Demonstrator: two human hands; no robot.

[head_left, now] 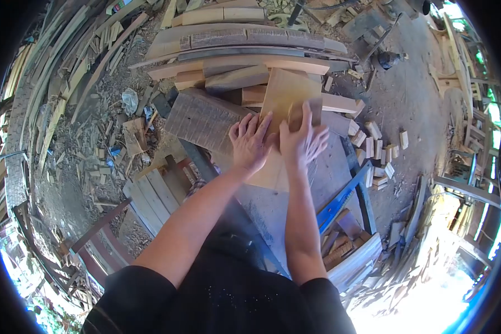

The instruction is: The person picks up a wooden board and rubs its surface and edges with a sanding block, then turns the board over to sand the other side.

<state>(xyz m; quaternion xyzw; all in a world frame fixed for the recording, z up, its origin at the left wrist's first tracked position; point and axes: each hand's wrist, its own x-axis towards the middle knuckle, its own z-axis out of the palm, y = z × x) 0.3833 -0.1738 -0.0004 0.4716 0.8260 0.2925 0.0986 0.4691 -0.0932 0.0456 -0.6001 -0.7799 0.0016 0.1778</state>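
A tan wooden board [293, 83] lies lengthwise in front of me on a work surface, its near end reaching below my wrists. My left hand [249, 146] rests at the board's left edge, fingers spread, beside a dark, rough-sawn timber block [197, 118]. My right hand [303, 140] is over the board with its index finger stretched forward and its thumb apart. A brown patch [297, 113] shows between that thumb and index finger; I cannot tell whether it is a separate piece or shadow. My right palm hides the board beneath it.
Stacked timbers [245, 39] lie beyond the board. Several small wood blocks [377, 149] are scattered at right. A blue handsaw [339, 205] leans near my right forearm, above a box of offcuts [353, 261]. Wooden slats [156, 192] stand at left, with long strips [67, 83] farther off.
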